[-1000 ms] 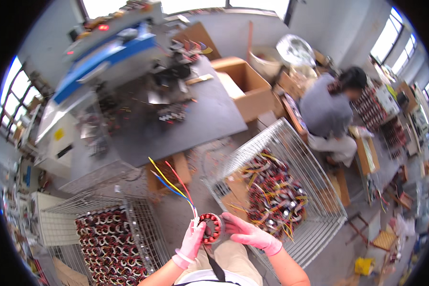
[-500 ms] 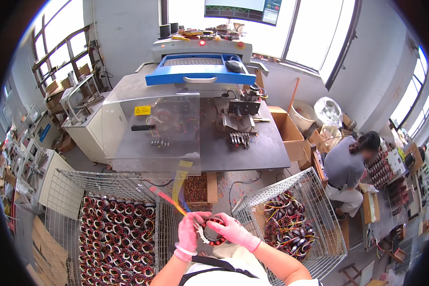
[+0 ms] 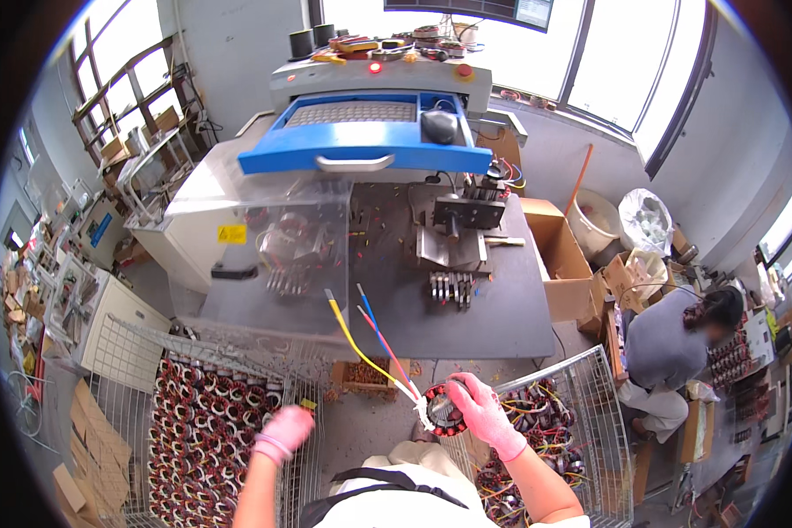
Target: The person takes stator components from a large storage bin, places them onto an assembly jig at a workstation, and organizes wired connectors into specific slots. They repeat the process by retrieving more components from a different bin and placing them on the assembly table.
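In front of my body, my right hand (image 3: 487,414) grips a motor stator (image 3: 446,410), a ring with dark red copper windings and a white-laced edge. Yellow, red and blue lead wires (image 3: 385,348) with bare-looking tips rise from its left side toward the bench. My left hand (image 3: 288,429), in a pink glove like the other, is apart from the stator, over the inner edge of the left wire basket; motion smears its fingers. That basket holds rows of stators (image 3: 207,431). More stators with coloured leads (image 3: 550,431) lie jumbled in the basket on my right.
Ahead is a dark bench (image 3: 502,330) with a clear hinged guard (image 3: 264,255), a metal fixture (image 3: 456,231) and an open blue drawer (image 3: 361,158) above. A cardboard box (image 3: 550,260) stands at its right. A co-worker (image 3: 669,348) sits bent forward at far right.
My left hand has let go of the stator and moved left. My right hand has carried the stator to the right, its leads now fanned upward. The view has shifted toward the bench.
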`<state>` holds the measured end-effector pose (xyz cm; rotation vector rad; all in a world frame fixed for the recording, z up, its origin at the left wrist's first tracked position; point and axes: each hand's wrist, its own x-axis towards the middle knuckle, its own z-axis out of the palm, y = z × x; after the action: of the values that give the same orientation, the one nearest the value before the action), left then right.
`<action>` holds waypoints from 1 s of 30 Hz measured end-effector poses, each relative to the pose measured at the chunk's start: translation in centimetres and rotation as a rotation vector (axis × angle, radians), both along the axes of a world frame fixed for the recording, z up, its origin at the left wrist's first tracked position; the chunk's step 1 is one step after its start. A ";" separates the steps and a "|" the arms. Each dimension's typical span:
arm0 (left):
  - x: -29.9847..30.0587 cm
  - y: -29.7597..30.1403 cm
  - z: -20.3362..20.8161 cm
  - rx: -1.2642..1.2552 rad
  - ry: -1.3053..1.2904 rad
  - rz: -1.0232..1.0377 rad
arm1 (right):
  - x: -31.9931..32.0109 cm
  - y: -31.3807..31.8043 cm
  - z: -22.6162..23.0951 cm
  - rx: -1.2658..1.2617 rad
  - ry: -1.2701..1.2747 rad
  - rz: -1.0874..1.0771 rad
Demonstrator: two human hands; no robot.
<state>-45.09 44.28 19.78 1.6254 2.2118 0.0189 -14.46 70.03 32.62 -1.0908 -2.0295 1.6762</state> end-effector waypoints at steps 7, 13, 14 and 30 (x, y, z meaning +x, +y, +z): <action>12.1 18.9 14.6 0.395 -1.179 0.608 | -0.1 9.3 -1.3 0.188 -0.010 -0.050; 12.4 28.3 12.4 0.507 -0.874 0.594 | -0.9 11.7 -2.0 0.336 0.014 -0.097; 12.2 29.1 11.4 0.492 -0.789 0.557 | -1.0 11.9 -2.0 0.364 0.000 -0.106; 7.9 32.8 8.5 0.729 -1.154 0.776 | -5.5 16.0 -6.1 -0.648 0.092 -0.227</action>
<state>-37.20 77.04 28.31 0.5057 1.6960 1.6382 -19.96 86.08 26.55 -1.3341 -1.2590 2.2646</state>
